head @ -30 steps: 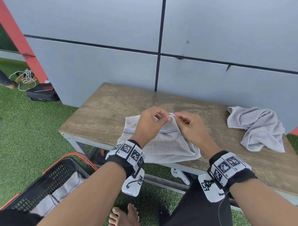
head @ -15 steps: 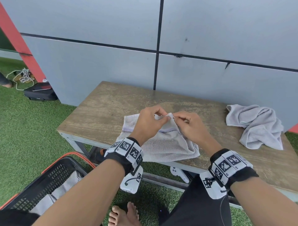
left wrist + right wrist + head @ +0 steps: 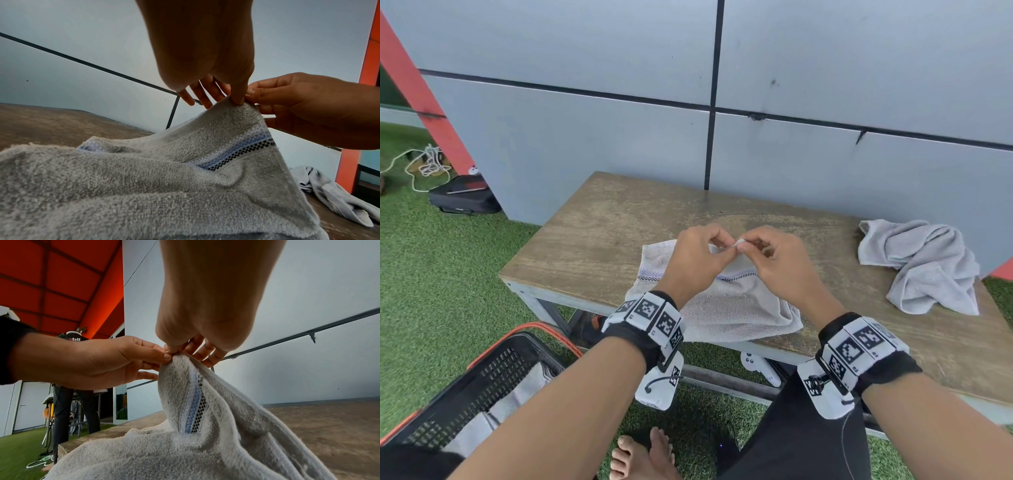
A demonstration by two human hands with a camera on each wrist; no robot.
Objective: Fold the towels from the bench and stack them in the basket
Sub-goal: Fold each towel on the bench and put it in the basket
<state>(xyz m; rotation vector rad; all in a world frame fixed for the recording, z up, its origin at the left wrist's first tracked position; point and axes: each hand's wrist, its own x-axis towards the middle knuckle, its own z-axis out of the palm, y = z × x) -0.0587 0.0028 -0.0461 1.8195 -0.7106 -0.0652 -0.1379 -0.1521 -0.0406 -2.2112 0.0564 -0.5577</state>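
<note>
A grey towel with a blue and checked stripe (image 3: 736, 308) (image 3: 164, 186) (image 3: 205, 443) lies at the near edge of the wooden bench (image 3: 602, 233), partly hanging over it. My left hand (image 3: 698, 257) (image 3: 236, 95) and right hand (image 3: 770, 260) (image 3: 172, 350) meet over the towel's middle. Both pinch the same raised corner between thumb and fingers. A second grey towel (image 3: 921, 263) (image 3: 329, 194) sits crumpled at the bench's right end. The black basket with an orange rim (image 3: 482, 377) stands on the grass at lower left and holds folded grey towels (image 3: 510, 404).
A grey panelled wall (image 3: 619, 137) rises right behind the bench. Green turf (image 3: 431, 274) covers the ground. A black case (image 3: 462, 198) and tangled cord lie far left. My bare foot (image 3: 640, 455) is under the bench edge, near a white controller (image 3: 760, 366). A person (image 3: 68, 402) stands in the distance.
Both hands have lifted the pinched towel corner a little higher and drawn closer together; the fabric below now peaks up more. The other towel and basket have not moved.
</note>
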